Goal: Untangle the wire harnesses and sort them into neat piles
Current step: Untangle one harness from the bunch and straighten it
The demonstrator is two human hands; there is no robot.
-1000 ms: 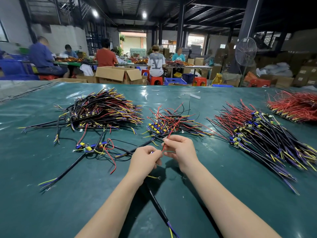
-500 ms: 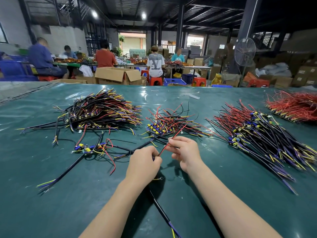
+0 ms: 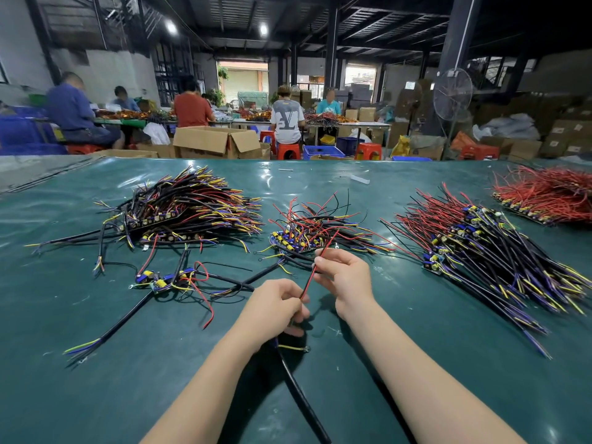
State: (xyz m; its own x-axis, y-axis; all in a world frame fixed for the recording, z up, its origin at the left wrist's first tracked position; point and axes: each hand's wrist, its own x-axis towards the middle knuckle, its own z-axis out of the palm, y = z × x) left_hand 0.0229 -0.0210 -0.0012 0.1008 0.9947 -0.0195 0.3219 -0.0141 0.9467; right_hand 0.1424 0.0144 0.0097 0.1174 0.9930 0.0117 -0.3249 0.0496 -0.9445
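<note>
Here, two bare hands work one wire harness (image 3: 288, 373) over the near middle of a green-covered table (image 3: 96, 395). The left hand (image 3: 275, 306) has its fingers curled round the harness, whose thick black cable (image 3: 307, 410) trails back toward the camera. A short yellow lead (image 3: 290, 347) with a ring end juts out below the fist. The right hand (image 3: 344, 277) pinches a thin red wire (image 3: 307, 283) between thumb and fingertips. The wire runs taut from one hand to the other, its free end poking past the right hand.

Four piles lie across the table beyond the hands. A left pile (image 3: 192, 206) mixes black, yellow, red and purple leads. A smaller centre pile (image 3: 314, 229), red and black, sits just beyond the right hand. A long right pile (image 3: 480, 248) has red ends and black-and-purple tails. A far-right pile (image 3: 551, 197) is almost wholly red.

One loose tangle (image 3: 166, 278) with blue and yellow parts lies left of the hands, apart from the piles. Behind, five workers (image 3: 286, 116) sit at benches near an open cardboard box (image 3: 217, 141) and one standing fan (image 3: 452, 94).
</note>
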